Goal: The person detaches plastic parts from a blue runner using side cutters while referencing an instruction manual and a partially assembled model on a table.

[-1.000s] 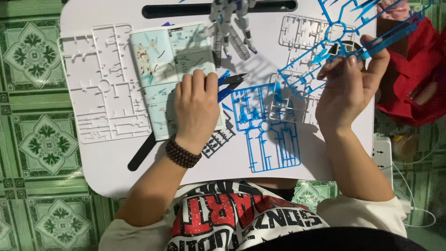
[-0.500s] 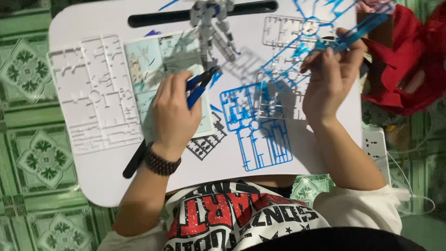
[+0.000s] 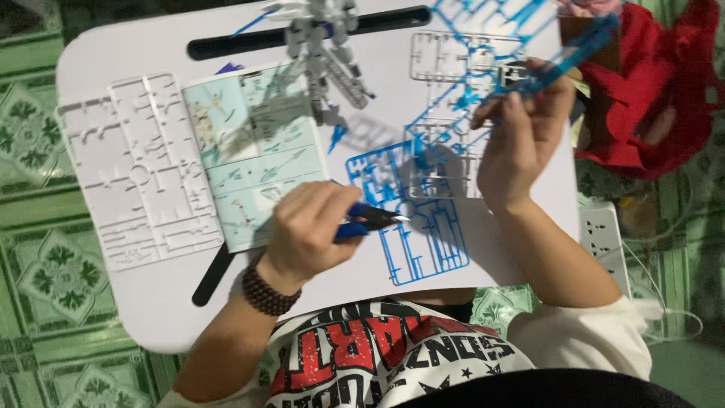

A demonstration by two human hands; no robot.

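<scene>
I see my left hand [image 3: 306,230] at the lower middle of the frame, fingers curled tight round the blue handles of a pair of hobby nippers [image 3: 366,221], whose dark tip points right and lies over the left edge of a blue parts runner [image 3: 423,234] flat on the white lap table [image 3: 136,302]. My right hand [image 3: 521,140], at upper right, pinches a second blue runner [image 3: 566,57] and holds it tilted above the table. Under my left hand lies the pale green instruction sheet [image 3: 257,143], an oblong divided into panels, and just left of it a white runner [image 3: 132,170]. A grey model robot figure [image 3: 325,60] is at top centre. A white power strip [image 3: 600,234] sits at the table's right edge.
</scene>
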